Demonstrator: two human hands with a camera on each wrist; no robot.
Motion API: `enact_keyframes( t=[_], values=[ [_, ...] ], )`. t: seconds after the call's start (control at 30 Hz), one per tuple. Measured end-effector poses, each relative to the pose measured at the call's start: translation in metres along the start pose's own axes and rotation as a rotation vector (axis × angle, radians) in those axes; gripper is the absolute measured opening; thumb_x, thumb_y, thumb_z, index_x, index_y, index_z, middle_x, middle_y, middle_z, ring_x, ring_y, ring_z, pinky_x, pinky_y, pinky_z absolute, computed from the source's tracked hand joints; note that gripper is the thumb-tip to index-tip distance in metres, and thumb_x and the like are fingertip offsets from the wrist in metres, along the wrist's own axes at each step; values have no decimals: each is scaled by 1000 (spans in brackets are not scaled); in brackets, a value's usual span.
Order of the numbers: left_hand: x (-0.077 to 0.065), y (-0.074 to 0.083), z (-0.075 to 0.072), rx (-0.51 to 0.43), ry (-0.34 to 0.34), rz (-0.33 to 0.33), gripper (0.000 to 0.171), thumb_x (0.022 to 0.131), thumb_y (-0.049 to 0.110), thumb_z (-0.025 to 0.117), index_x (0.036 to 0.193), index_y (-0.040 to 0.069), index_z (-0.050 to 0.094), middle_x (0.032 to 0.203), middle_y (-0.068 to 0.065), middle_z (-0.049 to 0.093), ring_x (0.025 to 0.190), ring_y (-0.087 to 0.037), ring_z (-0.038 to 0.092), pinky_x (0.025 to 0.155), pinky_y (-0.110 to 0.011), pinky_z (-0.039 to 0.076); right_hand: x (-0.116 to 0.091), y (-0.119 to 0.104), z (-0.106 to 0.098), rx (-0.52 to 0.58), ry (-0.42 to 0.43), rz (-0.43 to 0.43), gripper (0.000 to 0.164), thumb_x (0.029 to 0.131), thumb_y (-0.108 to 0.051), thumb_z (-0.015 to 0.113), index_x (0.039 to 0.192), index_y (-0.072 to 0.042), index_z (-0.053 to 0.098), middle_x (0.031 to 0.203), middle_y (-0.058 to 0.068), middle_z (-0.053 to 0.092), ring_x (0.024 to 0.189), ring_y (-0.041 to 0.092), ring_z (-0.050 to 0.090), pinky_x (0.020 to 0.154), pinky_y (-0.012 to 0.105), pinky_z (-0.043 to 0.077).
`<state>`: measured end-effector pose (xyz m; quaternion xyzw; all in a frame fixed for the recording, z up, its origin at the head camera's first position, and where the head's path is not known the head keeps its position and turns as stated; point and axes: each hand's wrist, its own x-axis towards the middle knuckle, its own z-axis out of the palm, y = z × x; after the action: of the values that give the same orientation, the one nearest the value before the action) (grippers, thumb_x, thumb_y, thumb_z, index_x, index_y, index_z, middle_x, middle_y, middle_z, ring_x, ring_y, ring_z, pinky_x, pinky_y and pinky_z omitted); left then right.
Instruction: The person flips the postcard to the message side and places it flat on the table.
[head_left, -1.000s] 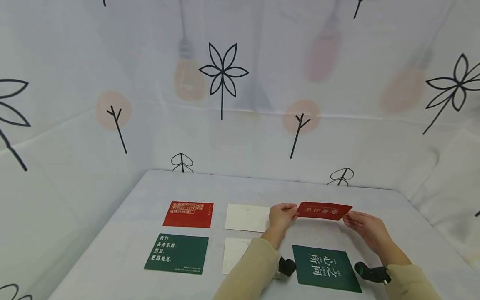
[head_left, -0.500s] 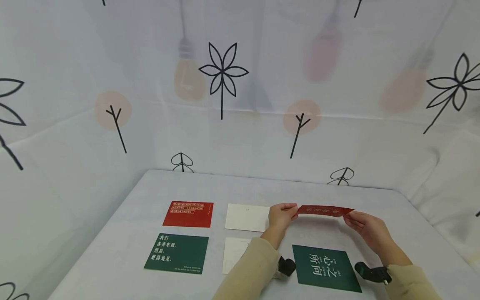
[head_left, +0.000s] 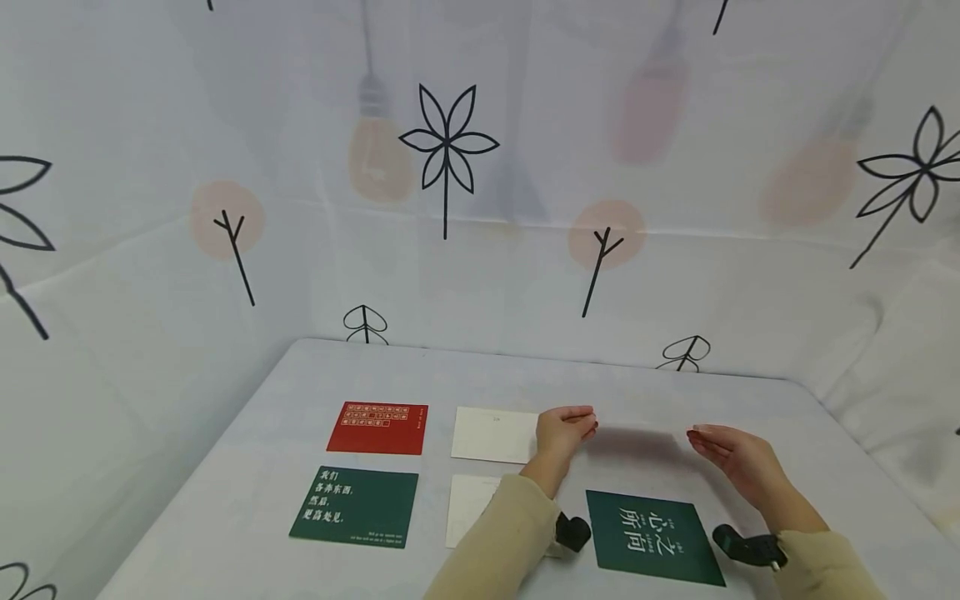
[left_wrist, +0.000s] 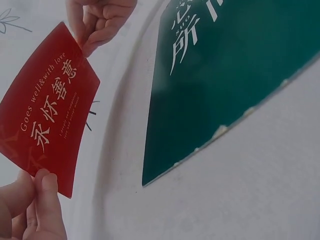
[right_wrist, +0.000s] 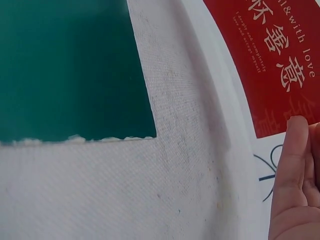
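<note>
Your left hand [head_left: 562, 433] and right hand [head_left: 738, 462] pinch opposite ends of 1 red card [left_wrist: 52, 100], raised between them. Pinch lightly and don't push inward, to limit bowing. It looks thin, slightly curved, with pale lettering; 1 green card [head_left: 652, 537] lies below your grip, nearer you.

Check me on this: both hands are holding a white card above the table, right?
Wrong colour: the card is red, not white, as the left wrist view shows. The left hand and right hand do hold it above the table.
</note>
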<state>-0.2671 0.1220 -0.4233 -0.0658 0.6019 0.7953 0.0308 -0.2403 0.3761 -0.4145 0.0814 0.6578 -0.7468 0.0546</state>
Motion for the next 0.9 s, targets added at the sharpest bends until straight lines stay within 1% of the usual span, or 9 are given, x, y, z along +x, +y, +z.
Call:
enact_keyframes(
  t=[0.1, 0.23, 0.4, 0.57, 0.67, 0.7, 0.77, 0.87, 0.9],
  values=[
    [1, -1, 0, 4, 11, 1, 15, 79, -5, 69, 94, -7, 70, 79, -10, 67, 73, -18, 67, 70, -29, 55, 1, 0, -1, -28, 15, 10, 21, 95, -16, 54, 83, -20, 72, 86, -8, 64, 82, 7, 64, 78, 25, 52],
    [3, -2, 1, 5, 19, 4, 15, 78, -6, 69, 93, -6, 70, 79, -11, 67, 72, -16, 66, 69, -29, 56, 5, 2, -3, -64, 55, 20, 10, 89, -21, 64, 88, -16, 73, 86, -8, 61, 79, 7, 63, 78, 24, 52],
    [3, -2, 1, 9, 21, 0, 15, 77, -7, 69, 92, -5, 70, 80, -12, 67, 73, -15, 65, 69, -30, 56, 7, 5, -5, -97, 67, 13, 4, 82, -29, 72, 82, -25, 71, 86, -11, 61, 79, 6, 62, 77, 23, 52],
    [3, -1, 1, 6, 21, 0, 14, 77, -10, 69, 89, -3, 71, 80, -13, 67, 73, -17, 66, 67, -30, 56, 6, 8, -6, -125, 75, 5, 6, 85, -29, 69, 79, -29, 69, 85, -14, 61, 79, 3, 61, 76, 21, 52],
    [3, -2, 2, 2, 27, -1, 16, 76, -11, 68, 90, -2, 71, 79, -11, 67, 72, -17, 65, 67, -30, 56, 6, 8, -7, -142, 90, 9, 6, 87, -29, 67, 85, -24, 70, 85, -14, 60, 78, 1, 61, 75, 20, 52],
    [3, -2, 2, 3, 30, 1, 17, 76, -12, 69, 90, -2, 71, 78, -10, 66, 71, -16, 65, 67, -30, 56, 6, 8, -7, -151, 97, 12, 11, 87, -29, 67, 92, -20, 70, 85, -14, 60, 78, 1, 61, 74, 20, 52],
    [3, -2, 2, 2, 34, 1, 19, 75, -13, 68, 90, -1, 71, 76, -7, 64, 69, -15, 64, 66, -30, 56, 6, 9, -7, -168, 110, 23, 29, 87, -30, 67, 107, -9, 67, 85, -14, 59, 77, 0, 60, 73, 19, 52],
    [3, -2, 2, -3, 35, 5, 20, 75, -13, 68, 91, -1, 70, 75, -5, 62, 68, -15, 63, 66, -30, 56, 7, 9, -6, -188, 123, 32, 56, 86, -29, 68, 126, 7, 51, 85, -15, 58, 77, -1, 60, 72, 19, 52],
    [3, -3, 2, -6, 33, 4, 20, 75, -13, 68, 92, -2, 70, 75, -5, 62, 68, -15, 63, 66, -30, 56, 7, 9, -6, -189, 124, 34, 60, 87, -28, 67, 129, 9, 46, 85, -15, 58, 77, -2, 60, 72, 19, 52]
  ],
)
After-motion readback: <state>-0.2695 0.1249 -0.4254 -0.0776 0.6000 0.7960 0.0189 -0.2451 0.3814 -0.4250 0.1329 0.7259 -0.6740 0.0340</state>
